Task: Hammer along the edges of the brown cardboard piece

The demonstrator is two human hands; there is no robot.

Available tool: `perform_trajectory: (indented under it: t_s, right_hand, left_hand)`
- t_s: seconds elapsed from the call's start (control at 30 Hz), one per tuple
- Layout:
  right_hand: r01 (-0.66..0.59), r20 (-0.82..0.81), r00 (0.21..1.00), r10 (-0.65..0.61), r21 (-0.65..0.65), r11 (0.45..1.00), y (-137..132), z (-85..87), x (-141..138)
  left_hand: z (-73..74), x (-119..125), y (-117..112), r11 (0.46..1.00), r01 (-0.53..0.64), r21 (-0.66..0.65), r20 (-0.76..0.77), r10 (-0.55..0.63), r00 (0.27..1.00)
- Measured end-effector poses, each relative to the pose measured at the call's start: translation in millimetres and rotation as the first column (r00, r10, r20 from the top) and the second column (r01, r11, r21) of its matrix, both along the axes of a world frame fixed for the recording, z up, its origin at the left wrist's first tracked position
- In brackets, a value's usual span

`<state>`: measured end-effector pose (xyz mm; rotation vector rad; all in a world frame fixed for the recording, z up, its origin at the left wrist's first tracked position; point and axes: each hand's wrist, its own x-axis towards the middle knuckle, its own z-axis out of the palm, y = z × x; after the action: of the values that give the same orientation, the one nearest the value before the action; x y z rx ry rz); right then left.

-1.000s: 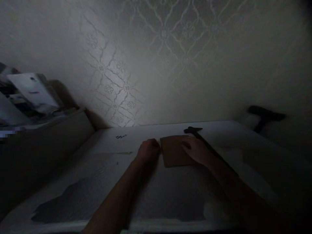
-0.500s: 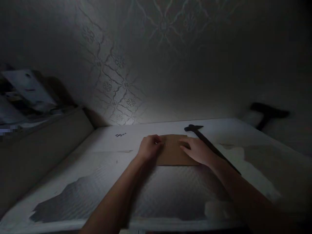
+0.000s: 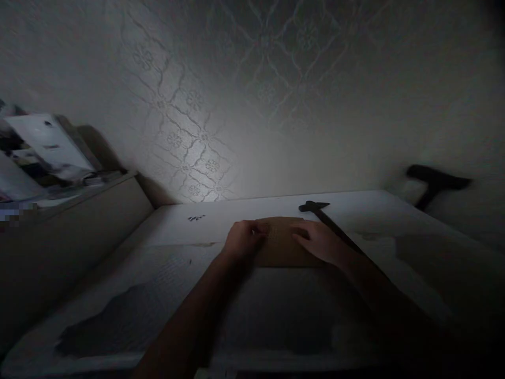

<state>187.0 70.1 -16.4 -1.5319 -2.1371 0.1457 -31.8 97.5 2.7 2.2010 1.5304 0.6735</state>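
Note:
A flat brown piece of cardboard (image 3: 282, 250) lies on the table between my two hands. My left hand (image 3: 242, 239) is closed at its left edge, thumb and fingers bent together over the border; the fingertips are partly lost in shadow. Across the right side of the cardboard rests my right hand (image 3: 317, 239), its thumb and fingers stretched out and a little apart. Just beyond that hand lies a dark hammer (image 3: 314, 205), head toward the wall, its handle running back beside my right forearm.
Several small dark pieces, perhaps nails (image 3: 196, 217), lie at the back left of the white table (image 3: 272, 206). Patterned wallpaper (image 3: 197, 137) rises behind. A raised ledge (image 3: 106, 205) with clutter borders the left. A dark T-shaped form (image 3: 437, 181) shows at right.
The wall looks brighter and the near part of the table darker. Both hands stay almost where they were on the cardboard.

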Motion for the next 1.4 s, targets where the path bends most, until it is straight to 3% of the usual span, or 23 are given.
perform_trajectory:
  t_s: [0.1, 0.2, 0.33, 0.47, 0.53, 0.73, 0.9, 1.0, 1.07, 1.2, 1.4]
  right_hand:
    - [0.048, 0.033, 0.998, -0.049, 0.023, 0.999, 1, 2.9, 3]
    - [0.222, 0.104, 0.968, -0.228, 0.07, 0.973, 2, 7.5, 11]
    - [0.516, 0.178, 0.837, -0.518, 0.061, 0.854, 1, 10.1, 24]
    - [0.65, 0.264, 0.736, -0.624, -0.019, 0.759, 0, 7.0, 35]
    - [0.668, 0.277, 0.723, -0.633, -0.048, 0.743, 2, 5.6, 38]
    - [0.61, 0.356, 0.758, -0.546, -0.093, 0.787, 4, 5.9, 38]
    - [0.614, 0.281, 0.759, -0.588, -0.007, 0.789, 0, 6.6, 35]
    - [0.559, 0.186, 0.804, -0.564, 0.085, 0.825, 0, 8.6, 36]
    - [0.46, 0.104, 0.873, -0.477, 0.149, 0.875, 1, 10.4, 36]
    - [0.178, 0.006, 0.983, -0.182, 0.197, 0.964, -3, 13.5, 31]
    - [-0.003, -0.005, 1.0, 0.004, 0.159, 0.987, -14, 15.6, 14]
  left_hand:
    - [-0.7, -1, 0, 1.0, 0.009, -0.002, 0.003, -0.009, 1.0]
    - [0.0, -2, 0, 0.999, 0.02, 0.027, -0.034, -0.019, 0.999]
    - [2.6, -1, -2, 0.998, 0.038, 0.044, -0.097, -0.033, 0.995]
    - [2.7, 0, -2, 0.999, 0.034, 0.023, -0.106, -0.031, 0.994]
    - [2.4, -1, -2, 1.0, 0.023, -0.005, -0.078, -0.024, 0.997]
    - [1.6, -4, 0, 0.994, 0.056, -0.091, 0.07, -0.049, 0.996]
    - [-5.4, -8, 5, 0.987, 0.104, -0.121, 0.217, -0.076, 0.973]
    - [-8.8, -9, 8, 0.968, 0.161, -0.192, 0.356, -0.084, 0.931]
    - [-9.4, -10, 8, 0.949, 0.182, -0.256, 0.457, -0.048, 0.888]
    - [-9.1, -11, 7, 0.917, 0.215, -0.336, 0.593, 0.029, 0.805]
    - [-11.1, -13, 7, 0.895, 0.275, -0.35, 0.678, 0.04, 0.734]
